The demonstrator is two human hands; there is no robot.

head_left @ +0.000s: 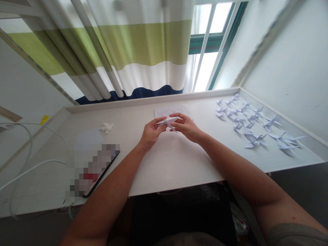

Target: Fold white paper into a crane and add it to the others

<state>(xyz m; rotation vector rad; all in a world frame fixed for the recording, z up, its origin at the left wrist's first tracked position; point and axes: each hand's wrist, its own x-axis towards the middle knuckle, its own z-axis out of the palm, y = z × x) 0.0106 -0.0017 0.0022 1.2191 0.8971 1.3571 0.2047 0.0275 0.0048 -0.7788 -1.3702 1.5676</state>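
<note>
1. Left hand (150,134), bare, pinches one side of a folded white paper piece (168,121), its creases crisp and its tips sharp, between thumb and fingers.
2. Right hand (187,127), also bare, is clamped on the piece's opposite side, holding it over a pale, faintly grained tabletop (166,167).
3. Behind the hands lies a flat white paper sheet with faint markings (162,111).
4. Angular, pointed white paper cranes (256,139) cluster toward the right.
5. Leftward sits a crumpled white wad (107,127).
</note>
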